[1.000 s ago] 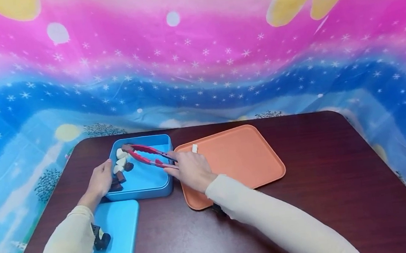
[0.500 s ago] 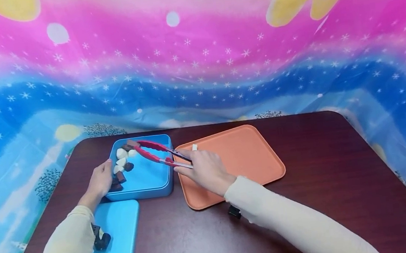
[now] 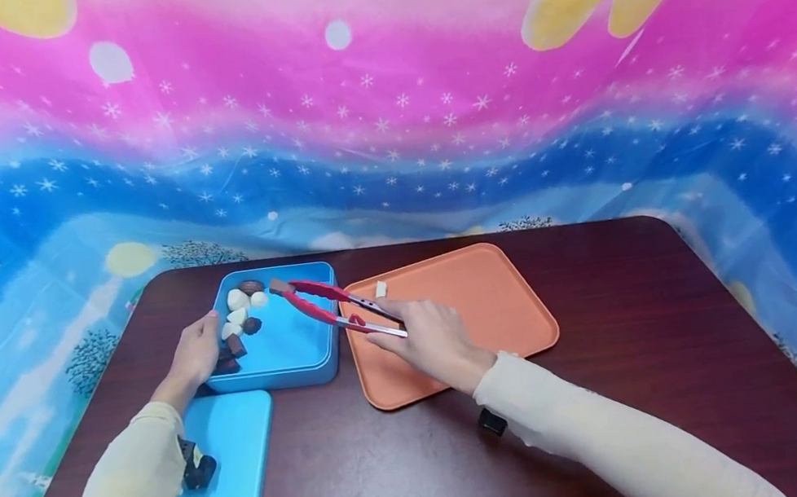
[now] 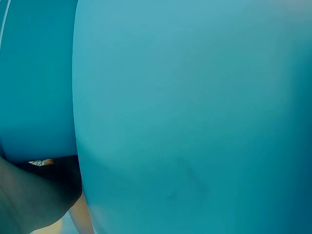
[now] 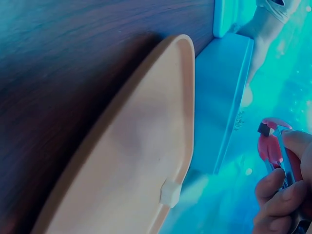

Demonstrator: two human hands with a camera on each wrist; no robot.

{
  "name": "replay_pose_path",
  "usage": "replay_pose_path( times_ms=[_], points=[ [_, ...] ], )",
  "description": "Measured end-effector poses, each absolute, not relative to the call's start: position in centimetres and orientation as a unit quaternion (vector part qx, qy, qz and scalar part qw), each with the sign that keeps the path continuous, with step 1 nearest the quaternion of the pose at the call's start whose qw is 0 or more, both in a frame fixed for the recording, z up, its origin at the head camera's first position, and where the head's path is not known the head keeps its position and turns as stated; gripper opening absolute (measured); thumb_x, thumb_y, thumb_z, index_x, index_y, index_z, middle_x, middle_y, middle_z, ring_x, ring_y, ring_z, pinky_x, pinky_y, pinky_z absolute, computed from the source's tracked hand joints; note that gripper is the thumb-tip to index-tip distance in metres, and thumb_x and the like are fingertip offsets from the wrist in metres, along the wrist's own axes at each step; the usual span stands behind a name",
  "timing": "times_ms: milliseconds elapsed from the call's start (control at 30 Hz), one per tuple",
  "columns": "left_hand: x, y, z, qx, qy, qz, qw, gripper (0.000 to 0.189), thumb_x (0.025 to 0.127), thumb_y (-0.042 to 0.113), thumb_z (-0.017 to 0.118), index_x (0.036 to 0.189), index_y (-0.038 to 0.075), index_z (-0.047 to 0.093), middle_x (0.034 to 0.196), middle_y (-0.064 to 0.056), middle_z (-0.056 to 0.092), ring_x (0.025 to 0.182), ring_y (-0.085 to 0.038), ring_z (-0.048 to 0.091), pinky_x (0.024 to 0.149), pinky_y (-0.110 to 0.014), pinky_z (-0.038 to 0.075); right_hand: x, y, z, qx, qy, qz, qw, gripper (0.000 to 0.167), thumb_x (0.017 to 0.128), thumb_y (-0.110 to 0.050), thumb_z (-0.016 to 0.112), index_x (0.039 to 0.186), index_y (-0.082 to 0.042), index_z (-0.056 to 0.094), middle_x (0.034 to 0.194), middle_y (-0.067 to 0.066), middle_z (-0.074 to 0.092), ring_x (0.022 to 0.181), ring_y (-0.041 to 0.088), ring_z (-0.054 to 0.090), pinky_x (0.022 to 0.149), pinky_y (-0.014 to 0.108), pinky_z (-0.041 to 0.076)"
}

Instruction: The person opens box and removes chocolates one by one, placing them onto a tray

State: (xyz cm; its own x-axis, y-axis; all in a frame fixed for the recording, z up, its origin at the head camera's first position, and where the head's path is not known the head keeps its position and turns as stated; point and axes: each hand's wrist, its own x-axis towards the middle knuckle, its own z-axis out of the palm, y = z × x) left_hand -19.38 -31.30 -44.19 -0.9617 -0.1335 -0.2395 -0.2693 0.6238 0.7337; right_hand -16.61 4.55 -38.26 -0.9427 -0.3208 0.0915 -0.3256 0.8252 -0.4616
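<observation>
"Firstly, left to right: how do your hands stand?"

"My left hand [image 3: 196,353] grips the blue box [image 3: 273,380] by its left wall, fingers partly hidden. My right hand [image 3: 434,339] is wrapped round the red tongs [image 3: 325,290], whose tips pinch a brown piece [image 3: 280,286]."

"Where is that piece, precisely?"

"Over the box, between my hands: right of and beyond the left, which is nearer, and left of and beyond the right. The tongs' long axis slants from the piece rightward and back toward me. The piece's own axis is too small to judge."

"Containers and contents?"

"Leftmost, a blue lid [image 3: 233,476] lies partly under my sleeve [image 3: 122,477]. Next, the open box: white pieces [image 3: 236,300], a dark round piece [image 3: 252,326] and brown blocks [image 3: 236,346] sit along its left side. Just beside it on the desk [image 3: 637,336], an orange tray [image 3: 501,302] bears one white block [image 3: 381,290] near its left edge."
</observation>
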Motion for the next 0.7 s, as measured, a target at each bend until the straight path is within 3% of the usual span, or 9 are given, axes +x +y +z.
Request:
replay_pose_path(
  times_ms=[67,200,300,433,600,700],
  points=[
    [-19.4,-31.3,-44.2,-0.109,0.896,0.422,0.079,0.068,0.108,0.053,0.009,0.105,-0.003,0.048,0.088,-0.014,0.046,0.106,-0.041,0.054,0.089,-0.050,0.047,-16.5,4.9,-38.2,0.167,-0.956,0.240,0.007,0.060,0.088,-0.056,0.073,0.140,-0.028,0.062,0.065,-0.007,0.056,0.061,0.014,0.049,0.052,0.028,0.037],
    [-19.5,-31.3,-44.2,-0.107,0.893,0.429,0.080,0.071,0.108,0.054,0.010,0.114,-0.004,0.050,0.086,-0.012,0.048,0.111,-0.039,0.055,0.095,-0.052,0.048,-16.4,5.8,-38.3,0.165,-0.957,0.238,0.019,0.061,0.087,-0.056,0.074,0.140,-0.028,0.063,0.069,-0.005,0.062,0.061,0.014,0.050,0.053,0.029,0.036],
    [-19.5,-31.3,-44.3,-0.100,0.890,0.437,0.084,0.077,0.108,0.055,0.009,0.143,-0.004,0.045,0.103,-0.019,0.054,0.120,-0.041,0.053,0.100,-0.056,0.048,-16.2,6.7,-38.6,0.168,-0.955,0.241,0.035,0.060,0.086,-0.055,0.075,0.139,-0.028,0.064,0.082,-0.002,0.072,0.065,0.015,0.055,0.054,0.029,0.038],
    [-19.5,-31.5,-44.3,-0.093,0.891,0.435,0.090,0.080,0.107,0.055,0.007,0.147,-0.004,0.044,0.122,-0.029,0.057,0.119,-0.041,0.056,0.099,-0.056,0.050,-15.9,7.9,-38.8,0.169,-0.953,0.248,0.047,0.060,0.086,-0.053,0.076,0.138,-0.026,0.065,0.108,0.002,0.078,0.078,0.019,0.065,0.059,0.033,0.045],
    [-19.5,-31.6,-44.2,-0.091,0.895,0.427,0.086,0.080,0.107,0.055,0.007,0.141,-0.003,0.051,0.116,-0.024,0.064,0.113,-0.037,0.059,0.095,-0.053,0.051,-15.5,9.3,-38.9,0.164,-0.953,0.250,0.046,0.059,0.087,-0.052,0.075,0.138,-0.024,0.064,0.116,0.003,0.077,0.085,0.020,0.068,0.063,0.035,0.049],
    [-19.6,-31.6,-44.2,-0.085,0.895,0.430,0.087,0.079,0.108,0.054,0.008,0.132,-0.002,0.058,0.099,-0.012,0.070,0.103,-0.029,0.064,0.089,-0.045,0.054,-15.2,10.3,-39.0,0.155,-0.955,0.251,0.038,0.060,0.088,-0.051,0.076,0.140,-0.024,0.063,0.117,0.002,0.076,0.085,0.018,0.067,0.063,0.033,0.049]
  ],
)
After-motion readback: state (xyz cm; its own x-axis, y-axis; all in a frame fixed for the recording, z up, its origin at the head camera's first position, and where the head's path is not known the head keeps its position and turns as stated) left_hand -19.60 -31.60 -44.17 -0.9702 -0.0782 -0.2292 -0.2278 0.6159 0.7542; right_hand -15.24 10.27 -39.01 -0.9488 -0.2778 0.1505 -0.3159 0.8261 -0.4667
